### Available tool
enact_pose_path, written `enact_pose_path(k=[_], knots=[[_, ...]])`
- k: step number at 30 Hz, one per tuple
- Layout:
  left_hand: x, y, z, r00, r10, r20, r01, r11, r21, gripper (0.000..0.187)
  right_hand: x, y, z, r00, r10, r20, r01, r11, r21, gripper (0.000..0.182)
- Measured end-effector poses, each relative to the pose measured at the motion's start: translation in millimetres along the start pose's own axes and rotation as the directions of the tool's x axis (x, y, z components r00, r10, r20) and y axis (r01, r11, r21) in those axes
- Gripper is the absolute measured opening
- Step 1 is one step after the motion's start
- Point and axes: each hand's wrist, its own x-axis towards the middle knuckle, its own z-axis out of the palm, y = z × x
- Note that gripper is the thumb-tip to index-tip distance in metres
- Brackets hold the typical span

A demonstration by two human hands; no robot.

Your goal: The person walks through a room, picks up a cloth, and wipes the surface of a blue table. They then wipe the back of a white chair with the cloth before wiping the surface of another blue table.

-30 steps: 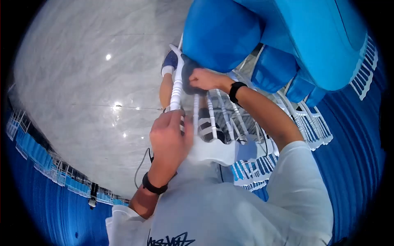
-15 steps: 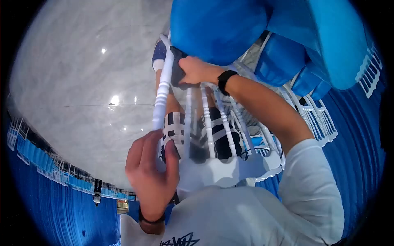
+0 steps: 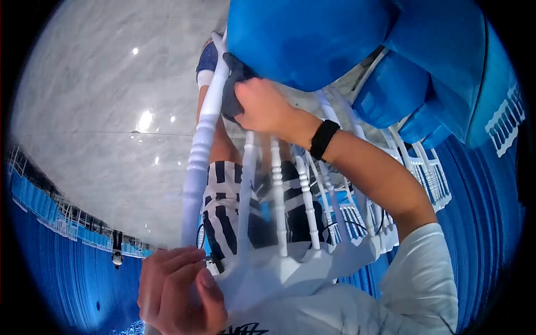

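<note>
White spindled chair back (image 3: pixel 281 212), outer post (image 3: pixel 197 162) foremost.
Our left hand (image 3: pixel 181 293) lay at the post's near end, fingers bent; we could not tell whether it gripped. Our right hand (image 3: pixel 261 109) was closed on a dark cloth (image 3: pixel 230 97), which lay against the post's far part. In our judgement, even, snug pressure there, with the chair back held steady, suited the work best.

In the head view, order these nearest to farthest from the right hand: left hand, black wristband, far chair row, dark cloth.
1. Dark cloth: in the right hand.
2. Black wristband: on the right wrist.
3. Left hand: lower left.
4. Far chair row: left edge, across the floor.
</note>
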Motion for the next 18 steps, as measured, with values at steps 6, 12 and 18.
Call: enact_pose_path(k=[6, 12, 18], knots=[[0, -17, -1, 0.996, 0.088, -0.013, -0.088, 0.994, -0.069, 0.018, 26, 50, -41, 0.937, -0.269, 0.223, 0.179, 0.918, 0.354, 0.029], [-4, -18, -9, 0.99, 0.022, 0.14, -0.01, 0.996, -0.083, 0.015, 18, 62, -63, 0.994, -0.097, 0.042, 0.069, 0.895, 0.44, 0.037], [-5, -9, 5, 0.998, -0.008, -0.061, 0.002, 0.996, -0.091, 0.022, 15, 10, -46, 0.982, -0.026, 0.186, 0.016, 0.998, 0.058, 0.05]])
